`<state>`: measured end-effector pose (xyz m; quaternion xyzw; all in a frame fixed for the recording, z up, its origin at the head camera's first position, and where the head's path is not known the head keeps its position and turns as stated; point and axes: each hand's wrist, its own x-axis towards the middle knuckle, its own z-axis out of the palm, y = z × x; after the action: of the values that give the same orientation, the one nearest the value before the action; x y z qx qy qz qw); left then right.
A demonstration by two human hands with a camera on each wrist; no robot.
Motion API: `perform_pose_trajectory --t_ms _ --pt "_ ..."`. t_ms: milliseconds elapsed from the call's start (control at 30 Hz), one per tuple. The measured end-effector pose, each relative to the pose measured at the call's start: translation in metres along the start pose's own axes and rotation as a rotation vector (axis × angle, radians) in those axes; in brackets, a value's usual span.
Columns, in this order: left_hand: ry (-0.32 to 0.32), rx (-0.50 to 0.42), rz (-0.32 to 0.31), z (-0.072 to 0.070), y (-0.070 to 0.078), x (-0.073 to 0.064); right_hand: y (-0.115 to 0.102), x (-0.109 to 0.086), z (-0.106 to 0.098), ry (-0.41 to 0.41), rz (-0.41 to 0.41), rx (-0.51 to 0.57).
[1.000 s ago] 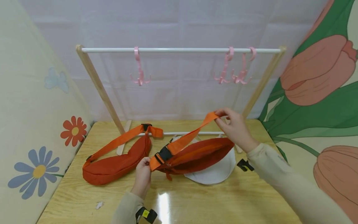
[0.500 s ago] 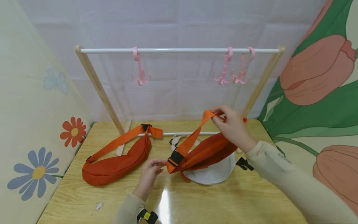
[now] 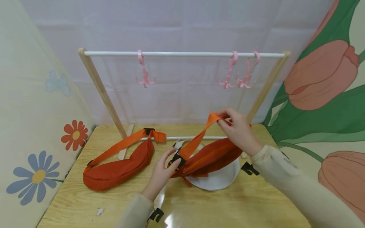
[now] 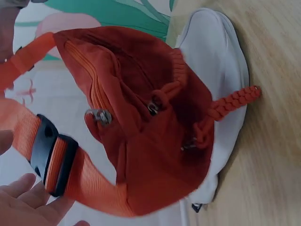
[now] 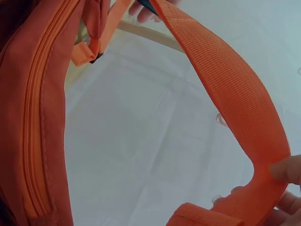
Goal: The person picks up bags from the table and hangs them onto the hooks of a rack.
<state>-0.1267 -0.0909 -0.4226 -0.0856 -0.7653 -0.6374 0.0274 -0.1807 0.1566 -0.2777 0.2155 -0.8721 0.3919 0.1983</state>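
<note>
My right hand (image 3: 239, 131) pinches the orange strap (image 5: 225, 80) of a rust-red waist bag (image 3: 212, 158), holding it tilted above a white bag (image 3: 219, 183). My left hand (image 3: 159, 174) is at the strap's black buckle (image 4: 43, 146), thumb and fingers spread. In the left wrist view the fingers (image 4: 28, 197) reach behind the buckle without curling round it. Braided zipper pulls (image 4: 235, 101) dangle from the held bag. A second rust-red waist bag (image 3: 117, 174) with an orange strap lies on the table to the left.
Behind the bags stands a rack with wooden legs (image 3: 104, 93) and a white top rail (image 3: 185, 54). Pink hooks hang from it, one hook (image 3: 144, 74) at left and two on the right, including the rightmost hook (image 3: 246, 79). Patterned cloth walls flank the wooden table (image 3: 119, 205).
My left hand let go of the strap end beside the buckle, then moved up and right to the buckle. The bag's left end swung right; my right hand kept its pinch.
</note>
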Motion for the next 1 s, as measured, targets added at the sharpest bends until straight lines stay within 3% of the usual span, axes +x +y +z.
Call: perform_pose_trajectory --t_ms 367,600,767,1000 --pt "-0.05 0.304 0.143 0.005 0.015 0.009 -0.002 -0.001 0.007 -0.039 -0.001 0.034" --pt "-0.086 0.437 0.174 0.0 0.021 0.013 0.0 0.001 0.01 -0.064 0.006 0.046" --pt "0.035 0.462 0.267 -0.009 0.023 0.016 0.007 0.0 0.011 -0.047 -0.011 0.081" --pt "0.217 0.454 0.42 -0.019 0.021 0.016 0.013 -0.003 0.012 -0.098 0.025 0.071"
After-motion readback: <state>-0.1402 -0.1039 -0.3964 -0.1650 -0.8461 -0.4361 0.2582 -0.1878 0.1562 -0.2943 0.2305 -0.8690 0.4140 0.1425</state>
